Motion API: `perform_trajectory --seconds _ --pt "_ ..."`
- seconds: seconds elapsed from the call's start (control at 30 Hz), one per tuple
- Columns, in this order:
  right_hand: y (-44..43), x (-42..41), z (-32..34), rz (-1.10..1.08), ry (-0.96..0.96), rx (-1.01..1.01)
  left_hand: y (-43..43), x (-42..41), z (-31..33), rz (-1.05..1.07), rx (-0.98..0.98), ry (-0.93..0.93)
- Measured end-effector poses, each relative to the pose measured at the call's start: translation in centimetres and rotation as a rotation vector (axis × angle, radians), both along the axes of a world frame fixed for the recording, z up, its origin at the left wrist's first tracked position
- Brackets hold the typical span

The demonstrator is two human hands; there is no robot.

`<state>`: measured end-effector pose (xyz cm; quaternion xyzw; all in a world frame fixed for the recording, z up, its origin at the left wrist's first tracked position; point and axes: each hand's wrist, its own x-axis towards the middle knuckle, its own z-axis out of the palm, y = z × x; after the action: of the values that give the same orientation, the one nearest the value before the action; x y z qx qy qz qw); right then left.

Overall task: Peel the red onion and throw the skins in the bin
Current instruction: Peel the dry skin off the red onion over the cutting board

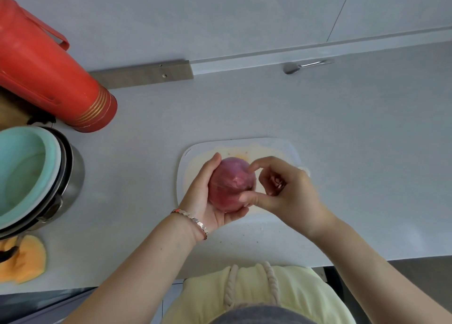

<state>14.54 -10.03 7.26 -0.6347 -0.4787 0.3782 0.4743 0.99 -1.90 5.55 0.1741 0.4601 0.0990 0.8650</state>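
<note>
Left grip curled round red onion, held over cutting board on counter. Right grip: thumb & forefinger pinching onion's rt side; other fingers curled.

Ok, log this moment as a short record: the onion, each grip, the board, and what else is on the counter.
onion: red onion, above the white cutting board
left grip: holds the onion
right grip: thumb and forefinger pinch at the onion's right side
counter: red flask, spoon, steel pot
bin: not in view
</note>
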Motion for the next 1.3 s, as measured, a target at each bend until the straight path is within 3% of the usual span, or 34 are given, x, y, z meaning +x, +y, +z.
perform_trajectory --seconds 0.13,0.23,0.33,0.4,0.57,0.63,0.7,0.83,1.3 --pt "0.1 -0.4 -0.6 -0.001 0.005 0.097 -0.3 -0.2 -0.1 0.006 0.019 -0.084" --pt "-0.4 0.0 -0.4 -0.038 0.226 0.062 -0.3 -0.3 -0.3 0.052 -0.015 -0.190" --pt "-0.6 0.2 0.3 -0.084 0.477 -0.064 0.0 -0.3 -0.6 0.092 0.003 -0.131" --pt "-0.5 0.8 0.2 -0.117 0.497 -0.124 0.4 -0.6 -0.6 0.072 0.108 -0.084" --pt "-0.3 2.2 0.5 -0.154 0.325 -0.224 0.3 -1.1 -0.7 -0.146 0.626 0.149" --pt "-0.2 2.2 1.0 -0.125 0.219 -0.201 0.2 -1.2 -0.8 -0.250 0.871 0.262" --pt "-0.3 1.8 1.3 -0.070 0.107 -0.130 -0.1 -1.4 -0.6 -0.313 0.988 0.280" --pt "-0.6 1.4 0.9 0.040 -0.110 -0.018 -0.5 -1.0 0.0 -0.363 1.102 0.258" --pt "-0.8 0.8 0.4 -0.056 -0.352 0.112 -1.2 -0.8 0.1 -0.292 1.176 0.297"
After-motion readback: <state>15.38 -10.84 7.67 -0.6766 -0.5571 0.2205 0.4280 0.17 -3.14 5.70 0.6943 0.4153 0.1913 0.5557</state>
